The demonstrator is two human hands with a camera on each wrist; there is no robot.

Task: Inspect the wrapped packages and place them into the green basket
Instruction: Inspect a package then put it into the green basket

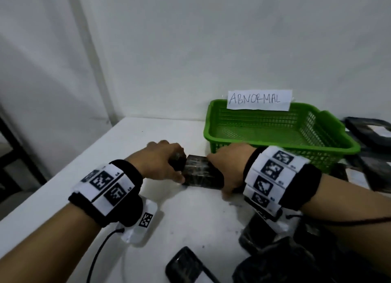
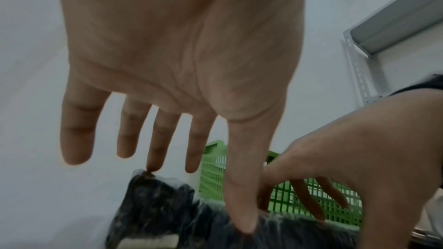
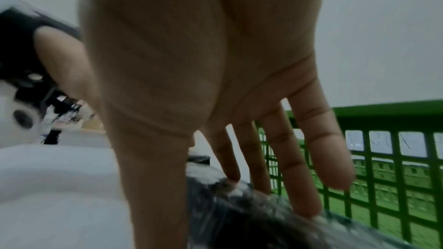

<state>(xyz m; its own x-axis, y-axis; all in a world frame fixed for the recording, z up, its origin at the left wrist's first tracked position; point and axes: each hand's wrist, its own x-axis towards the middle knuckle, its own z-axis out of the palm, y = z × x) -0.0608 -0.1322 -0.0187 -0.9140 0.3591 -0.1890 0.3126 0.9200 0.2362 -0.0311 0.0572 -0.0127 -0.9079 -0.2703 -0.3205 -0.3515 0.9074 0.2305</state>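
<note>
Black wrapped package [image 1: 201,172], shiny film over it, sits on the white bench [image 1: 131,139] just in front of the green basket [image 1: 281,132], between both hands. Left hand [image 1: 160,162] on its left end, right hand [image 1: 228,166] on its right end. Basket looks empty in the head view; paper label [image 1: 259,99] on its back rim reads ABNORMAL.

Hand states: left wrist view shows the left hand [image 2: 177,60] with fingers straight and spread, thumb tip and one fingertip touching the wrap [image 2: 163,205], not curled round it. Right wrist view shows the right hand [image 3: 203,63] the same way, extended fingertips [image 3: 307,207] resting on the film [image 3: 239,215]. So both are flat-fingered and touching, neither one gripping.

Step in hand, as a judgement: inspecting, probably about to turn or lift. To do it well, pinch both ends firmly since film likely slips, rotate to check every face, then lift over the near rim rather than sliding into it.

View differences: only the head view shows more dark packages [image 1: 186,265] at the near bench edge and others right of the basket, plus the label text. Only the wrist views show finger contact; head view hides fingertips behind knuckles. Left wrist view alone shows a metal shelf [image 2: 393,31].
</note>
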